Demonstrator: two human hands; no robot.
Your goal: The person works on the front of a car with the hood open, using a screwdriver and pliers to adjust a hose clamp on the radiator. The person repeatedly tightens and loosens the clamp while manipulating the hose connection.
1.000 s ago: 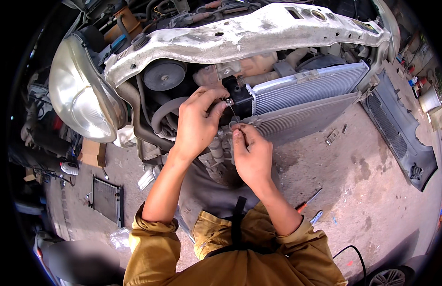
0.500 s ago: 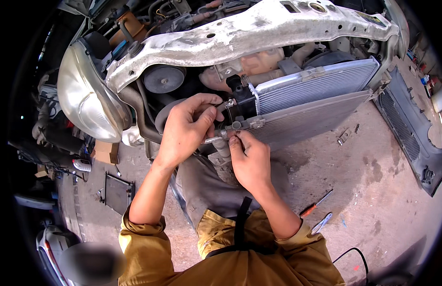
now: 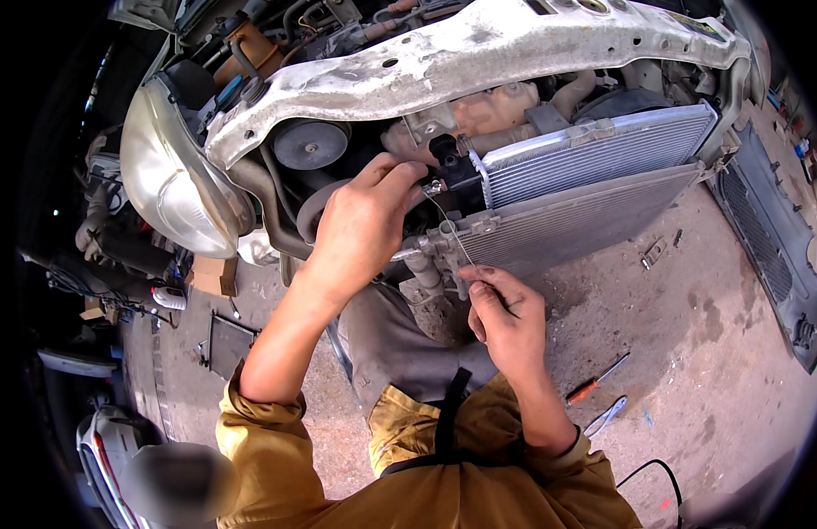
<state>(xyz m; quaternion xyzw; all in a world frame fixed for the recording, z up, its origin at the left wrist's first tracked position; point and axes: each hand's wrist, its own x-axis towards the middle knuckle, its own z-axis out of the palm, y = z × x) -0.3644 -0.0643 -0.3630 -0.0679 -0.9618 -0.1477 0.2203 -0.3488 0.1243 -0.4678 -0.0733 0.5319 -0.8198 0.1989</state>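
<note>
My left hand [image 3: 364,225] is closed around the end of a dark rubber hose [image 3: 311,214], beside the radiator's [image 3: 602,152] black plastic end tank. A thin metal wire [image 3: 457,236] comes from a small shiny metal piece [image 3: 435,187] at the hose end. It curves down to my right hand [image 3: 511,317], which pinches its lower end between thumb and fingers. In front of the radiator leans a grey finned condenser [image 3: 585,216], with a pipe fitting [image 3: 423,264] at its left end. My left fingertips are partly hidden behind the hand.
A bare white metal crossbeam [image 3: 479,57] spans above, with a headlight [image 3: 175,172] at its left. On the floor lie an orange-handled screwdriver [image 3: 593,381], blue-handled pliers [image 3: 607,416], a metal bracket [image 3: 653,253] and a grey grille panel [image 3: 765,247]. A cardboard box [image 3: 214,275] stands at left.
My right hand has moved down and right, away from the fitting, drawing the wire out into view. My left hand has turned over the hose end. The view has shifted slightly.
</note>
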